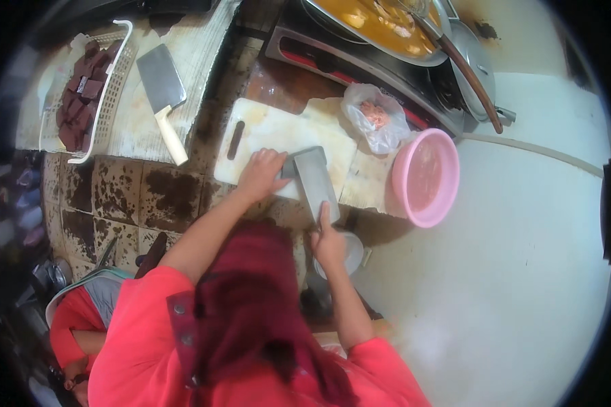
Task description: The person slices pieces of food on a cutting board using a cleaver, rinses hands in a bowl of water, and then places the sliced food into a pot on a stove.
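My right hand [328, 245] grips a cleaver [316, 182], its index finger stretched along the wide blade. The handle is mostly hidden in my palm. Under and beside the blade lies a smooth dark grey block [290, 167], whose exact kind I cannot make out. Fingers and thumb of my left hand [262, 175] close on the left end of this block. Both block and blade are over the white cutting board [252, 126], which has a slot handle at its left.
A pink basin [399, 178] of cloudy liquid and a plastic bag [352, 108] of pinkish food stand to the right. Behind is a stove [302, 55] with a pan [448, 34]. Another cleaver [161, 76] lies near a basket [119, 74] of dark red blocks. Someone's red sleeve [70, 332] shows lower left.
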Available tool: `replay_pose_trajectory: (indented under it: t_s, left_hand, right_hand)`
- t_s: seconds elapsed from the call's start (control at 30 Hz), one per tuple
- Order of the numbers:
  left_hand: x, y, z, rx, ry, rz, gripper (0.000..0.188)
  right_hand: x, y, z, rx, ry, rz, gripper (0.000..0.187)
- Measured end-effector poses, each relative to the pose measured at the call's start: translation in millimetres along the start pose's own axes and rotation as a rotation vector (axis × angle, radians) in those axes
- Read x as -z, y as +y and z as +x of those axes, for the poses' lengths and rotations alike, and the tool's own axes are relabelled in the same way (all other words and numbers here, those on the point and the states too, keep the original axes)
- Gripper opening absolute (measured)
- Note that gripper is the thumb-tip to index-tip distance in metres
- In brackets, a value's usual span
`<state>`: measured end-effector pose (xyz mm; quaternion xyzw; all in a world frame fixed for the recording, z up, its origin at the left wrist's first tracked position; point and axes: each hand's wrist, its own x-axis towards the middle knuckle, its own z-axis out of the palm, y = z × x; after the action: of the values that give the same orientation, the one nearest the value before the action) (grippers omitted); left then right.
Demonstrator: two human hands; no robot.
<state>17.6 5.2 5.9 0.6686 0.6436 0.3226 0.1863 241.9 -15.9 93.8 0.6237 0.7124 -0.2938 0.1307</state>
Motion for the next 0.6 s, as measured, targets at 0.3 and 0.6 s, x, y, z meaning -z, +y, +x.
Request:
replay_pose_trajectory:
  t_s: [0.3,0.6]
  left_hand:
    - [-5.8,-1.1,-0.1,0.017,-0.035,-0.012,0.058]
    - [-4.5,9.5,11.5,0.098,-0.029,-0.037,0.057]
  right_hand:
    - [-5.0,-31.0,57.5,0.256,0.219,0.236,0.082]
    - [-11.2,-38.9,69.7,0.171,0.111,0.243,0.086]
